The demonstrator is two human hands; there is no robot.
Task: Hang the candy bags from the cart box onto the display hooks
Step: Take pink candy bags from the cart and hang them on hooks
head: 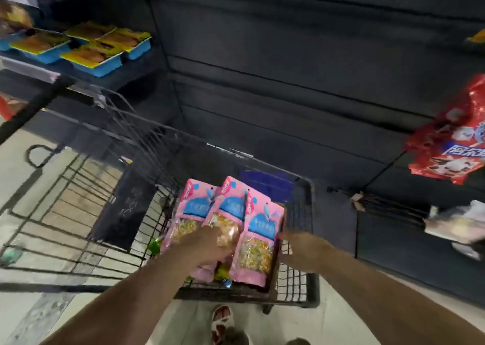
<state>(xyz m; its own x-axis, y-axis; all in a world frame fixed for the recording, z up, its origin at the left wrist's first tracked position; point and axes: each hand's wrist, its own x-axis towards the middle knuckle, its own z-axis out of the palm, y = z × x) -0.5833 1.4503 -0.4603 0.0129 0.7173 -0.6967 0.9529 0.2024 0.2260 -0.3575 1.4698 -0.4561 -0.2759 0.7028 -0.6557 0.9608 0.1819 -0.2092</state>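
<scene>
Nearest the camera, two bare forearms reach down into a wire cart point(304, 239), with a sandalled foot point(221, 318) on the floor below them. Left hand point(207, 247) lies on three pink candy bags point(258, 242), fingers point(214, 233) curled over the lower part of the middle one; whether they have actually closed on it or only press on it I cannot tell through the blur. Right hand point(301, 245) sits just right of the bags at the box edge point(275, 271), and its fingers are too smeared to judge as open or closed

The bags stand fanned in the box inside the cart, overlapping, long axis running away from the fingers, pink header ends pointing far and up, clear candy-filled windows close to the hands. They look light, soft and crinkly, probably slippery film with loose sweets shifting inside, so a pinch at the flat header, beside the hang hole, should control them best and leave the hole free for a hook

Beyond the fingers rises a dark display panel point(288, 82); far right of them hang red bags point(451, 145), and far left sit blue trays point(97, 63) on a shelf
</scene>
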